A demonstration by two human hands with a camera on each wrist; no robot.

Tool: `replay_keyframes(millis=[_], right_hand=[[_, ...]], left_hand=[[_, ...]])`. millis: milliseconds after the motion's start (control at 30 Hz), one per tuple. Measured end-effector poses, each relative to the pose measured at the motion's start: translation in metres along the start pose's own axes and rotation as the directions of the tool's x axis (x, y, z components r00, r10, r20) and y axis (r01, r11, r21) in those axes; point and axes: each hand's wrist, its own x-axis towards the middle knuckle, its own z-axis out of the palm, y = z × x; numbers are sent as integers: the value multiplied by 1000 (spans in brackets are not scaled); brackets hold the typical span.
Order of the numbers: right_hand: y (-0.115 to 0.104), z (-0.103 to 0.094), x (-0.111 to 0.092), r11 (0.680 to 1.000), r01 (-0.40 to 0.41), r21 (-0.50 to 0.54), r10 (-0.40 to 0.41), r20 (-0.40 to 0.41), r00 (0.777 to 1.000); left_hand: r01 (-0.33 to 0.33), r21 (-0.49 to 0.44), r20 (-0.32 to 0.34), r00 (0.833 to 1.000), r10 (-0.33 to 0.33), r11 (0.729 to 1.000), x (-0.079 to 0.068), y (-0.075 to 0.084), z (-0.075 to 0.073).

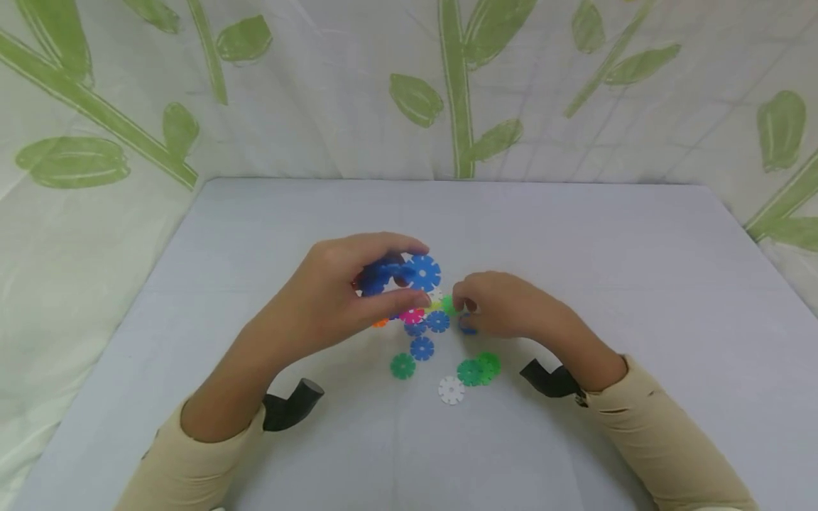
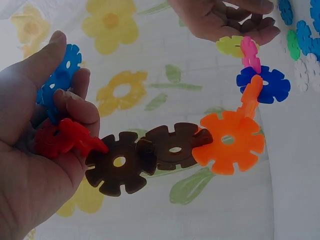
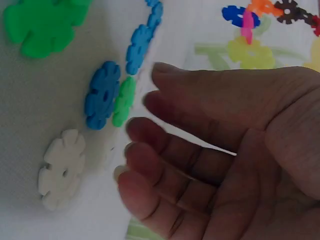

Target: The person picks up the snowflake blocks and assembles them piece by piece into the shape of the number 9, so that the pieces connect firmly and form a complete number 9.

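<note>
My left hand (image 1: 319, 305) grips a chain of notched plastic discs by its blue disc (image 2: 71, 59) end. Past the fingers the chain runs through red discs (image 2: 52, 141), dark brown discs (image 2: 107, 162), orange discs (image 2: 212, 155), a dark blue disc (image 2: 277, 86), a pink disc (image 2: 248, 56) and a yellow disc (image 2: 226, 46). Over the loose discs hovers my right hand (image 1: 505, 305), its fingers loosely bent with nothing between them in the right wrist view. Beyond its fingertips lie a blue disc (image 3: 95, 107), a light green disc (image 3: 124, 105) and a white disc (image 3: 62, 172).
Loose discs lie on the white table (image 1: 607, 255) between the forearms: a dark green disc (image 1: 403, 365), a blue disc (image 1: 422, 348), overlapping green discs (image 1: 469, 372) and a white disc (image 1: 451, 390). A leaf-patterned curtain (image 1: 358, 92) hangs behind the table.
</note>
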Motion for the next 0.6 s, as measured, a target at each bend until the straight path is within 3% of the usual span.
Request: replay_keyframes(millis=[233, 467, 600], right_hand=[[4, 6, 4, 997, -56, -57, 59, 58, 997], [8, 5, 5, 999, -36, -33, 38, 76, 996], [9, 3, 4, 1000, 21, -2, -20, 63, 998]], left_hand=[[-4, -27, -16, 1000, 4, 1000, 0, 1, 0], [-46, -48, -42, 998, 44, 998, 1, -1, 1], [-58, -43, -59, 997, 56, 997, 1, -2, 1]])
